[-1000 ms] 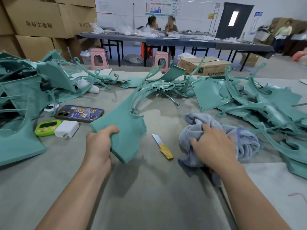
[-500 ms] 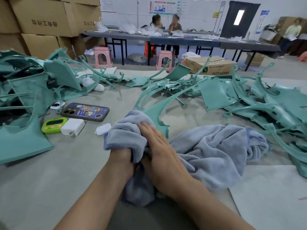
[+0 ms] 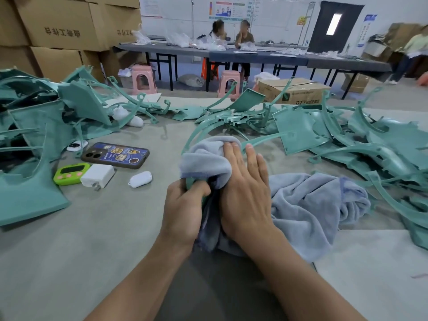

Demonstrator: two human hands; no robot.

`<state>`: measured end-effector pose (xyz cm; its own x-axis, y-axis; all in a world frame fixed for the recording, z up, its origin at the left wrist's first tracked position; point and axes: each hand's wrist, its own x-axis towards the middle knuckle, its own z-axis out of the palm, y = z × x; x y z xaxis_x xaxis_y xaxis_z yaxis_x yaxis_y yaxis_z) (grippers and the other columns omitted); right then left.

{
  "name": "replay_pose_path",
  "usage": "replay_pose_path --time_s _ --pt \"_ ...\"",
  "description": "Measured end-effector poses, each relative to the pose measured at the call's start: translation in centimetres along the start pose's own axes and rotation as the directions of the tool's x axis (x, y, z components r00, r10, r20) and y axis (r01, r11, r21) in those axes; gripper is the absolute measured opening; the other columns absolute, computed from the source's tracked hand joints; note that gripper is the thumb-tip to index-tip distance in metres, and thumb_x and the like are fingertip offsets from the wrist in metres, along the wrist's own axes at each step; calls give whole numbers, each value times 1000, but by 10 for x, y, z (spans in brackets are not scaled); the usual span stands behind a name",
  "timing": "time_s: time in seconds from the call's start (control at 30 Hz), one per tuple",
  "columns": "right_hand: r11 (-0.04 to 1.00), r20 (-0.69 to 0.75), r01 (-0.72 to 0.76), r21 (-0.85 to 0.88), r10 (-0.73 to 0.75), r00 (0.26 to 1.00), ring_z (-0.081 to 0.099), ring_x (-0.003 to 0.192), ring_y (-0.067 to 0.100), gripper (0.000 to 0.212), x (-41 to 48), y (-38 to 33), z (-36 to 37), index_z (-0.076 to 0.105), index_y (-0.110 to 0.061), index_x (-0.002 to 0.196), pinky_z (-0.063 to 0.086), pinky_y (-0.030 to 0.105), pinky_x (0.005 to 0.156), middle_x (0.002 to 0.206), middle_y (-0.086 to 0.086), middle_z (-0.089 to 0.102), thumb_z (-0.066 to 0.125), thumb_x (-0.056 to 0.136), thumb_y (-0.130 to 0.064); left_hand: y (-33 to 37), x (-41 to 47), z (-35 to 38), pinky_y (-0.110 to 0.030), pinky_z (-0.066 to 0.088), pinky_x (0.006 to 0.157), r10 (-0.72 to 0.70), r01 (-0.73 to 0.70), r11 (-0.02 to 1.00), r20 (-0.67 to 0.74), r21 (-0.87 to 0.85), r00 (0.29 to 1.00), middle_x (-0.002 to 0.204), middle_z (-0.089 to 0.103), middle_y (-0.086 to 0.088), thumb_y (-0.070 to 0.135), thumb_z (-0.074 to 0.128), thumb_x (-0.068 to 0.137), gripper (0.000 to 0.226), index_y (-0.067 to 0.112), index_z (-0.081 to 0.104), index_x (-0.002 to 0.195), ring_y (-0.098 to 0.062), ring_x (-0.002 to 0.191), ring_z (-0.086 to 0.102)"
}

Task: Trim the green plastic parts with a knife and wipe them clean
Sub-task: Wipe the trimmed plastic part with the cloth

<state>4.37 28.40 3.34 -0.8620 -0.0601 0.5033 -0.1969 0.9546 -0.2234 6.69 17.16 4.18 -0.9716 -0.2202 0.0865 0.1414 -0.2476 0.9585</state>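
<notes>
A green plastic part (image 3: 261, 141) stands in front of me, mostly wrapped in a grey-blue cloth (image 3: 308, 205); only its curved arms show past the cloth. My left hand (image 3: 183, 209) grips the part's near edge, where a sliver of green shows between thumb and fingers. My right hand (image 3: 245, 188) presses the cloth flat against the part with straight fingers. The knife is hidden, probably under the cloth.
Heaps of green parts lie at the left (image 3: 34, 126) and right (image 3: 370, 144). A phone (image 3: 115, 155), a green timer (image 3: 70, 173), a white charger (image 3: 97, 176) and a small white case (image 3: 140, 179) sit left of my hands. Boxes and other people are far behind.
My right hand brought the cloth over the green part and slid it up along it. My left hand, covered half a second ago, now shows gripping the part's near edge. The knife has gone from view.
</notes>
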Motion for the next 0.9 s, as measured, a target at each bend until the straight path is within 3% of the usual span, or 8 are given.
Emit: replay_pose_path --time_s 0.1,0.23,0.43,0.6,0.73,0.8,0.83,0.9 --pt "998 -24 -30 -56 29 999 -4 158 24 68 2 4 -4 11 -13 163 -14 34 124 171 4 9 41 106 -33 -6 -2 1 -35 21 48 57 -64 991 62 117 996 52 28 -2 10 53 63 23 17 35 50 -17 53 28" --pt "991 -27 -121 -60 120 992 -9 158 22 66 9 13 -6 3 -16 163 -23 28 118 172 1 3 36 108 -30 -5 -7 5 -23 20 42 165 -188 963 130 192 978 47 27 7 5 49 64 27 19 31 51 -10 46 23" --pt "958 -118 -269 97 280 953 10 157 26 57 22 37 -12 21 -13 161 -1 36 126 168 6 24 36 106 -20 -9 -10 8 -21 24 46 264 -308 902 177 304 948 49 33 14 7 48 66 24 24 41 51 -7 49 27" --pt "907 -51 -398 -141 395 917 30 146 34 52 28 96 -12 42 -15 149 15 44 122 149 7 46 46 97 -19 -12 -9 4 -19 27 47 293 -362 860 232 359 928 55 36 16 9 48 70 34 38 66 65 -6 53 29" --pt "782 -86 -612 116 622 778 53 121 39 26 24 123 -14 64 -11 113 34 46 111 121 17 66 55 88 -13 -13 -6 1 -20 23 44 288 -307 889 107 340 952 52 31 16 10 49 68 24 29 51 53 -5 51 25" --pt "730 -166 -609 311 672 722 61 102 41 8 21 123 -18 58 -15 94 46 47 92 101 16 70 55 87 -13 -13 -1 -3 -20 24 43 300 -287 897 16 337 954 52 31 16 13 50 69 14 21 46 59 -3 50 25" --pt "697 -179 -588 410 694 697 62 92 39 4 20 120 -20 55 -20 89 47 43 80 91 11 69 54 89 -16 -13 1 -7 -17 25 43 347 -324 872 4 368 938 52 34 16 13 51 72 16 26 54 62 -3 49 27" --pt "538 -83 -504 676 735 673 56 72 30 10 21 110 -26 54 -22 80 40 35 65 74 2 61 55 89 -19 -9 2 -16 -7 36 53 506 -491 731 105 474 856 61 50 24 12 50 81 40 40 72 99 4 54 44"
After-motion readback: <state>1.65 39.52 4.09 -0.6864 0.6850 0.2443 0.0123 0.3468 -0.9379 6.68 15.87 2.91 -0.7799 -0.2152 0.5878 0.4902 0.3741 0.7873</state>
